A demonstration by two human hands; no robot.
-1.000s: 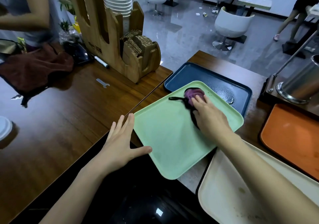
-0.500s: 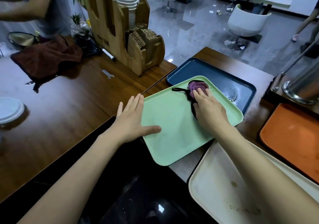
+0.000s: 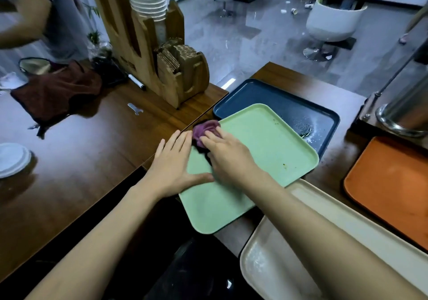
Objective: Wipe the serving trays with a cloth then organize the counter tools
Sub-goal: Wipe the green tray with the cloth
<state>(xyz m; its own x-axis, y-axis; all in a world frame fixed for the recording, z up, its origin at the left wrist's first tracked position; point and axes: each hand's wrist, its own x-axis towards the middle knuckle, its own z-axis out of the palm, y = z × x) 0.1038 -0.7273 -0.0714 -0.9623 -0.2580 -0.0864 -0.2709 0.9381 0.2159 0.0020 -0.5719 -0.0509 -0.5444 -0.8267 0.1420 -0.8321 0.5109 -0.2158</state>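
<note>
A light green tray [image 3: 261,151] lies on the counter, partly over a dark blue tray [image 3: 298,105]. My right hand [image 3: 228,155] presses a crumpled purple cloth [image 3: 203,130] with flat fingers onto the green tray's left edge. Flat beside it, my left hand [image 3: 173,165] rests on the same edge, thumb on the tray. A few brown specks show on the green tray's right side. A cream tray [image 3: 301,253] lies near me and an orange tray [image 3: 389,184] at the right.
A wooden holder [image 3: 148,52] with stacked white cups and paper sleeves stands at the back. A brown cloth [image 3: 58,91], a marker [image 3: 136,82], a small metal wrench [image 3: 135,109] and a white lid [image 3: 12,161] lie on the wooden counter. A steel canister [image 3: 405,112] stands right; a person stands far left.
My right hand has slid the purple cloth from the green tray's far middle to its left edge, next to my left hand, which stays on the edge.
</note>
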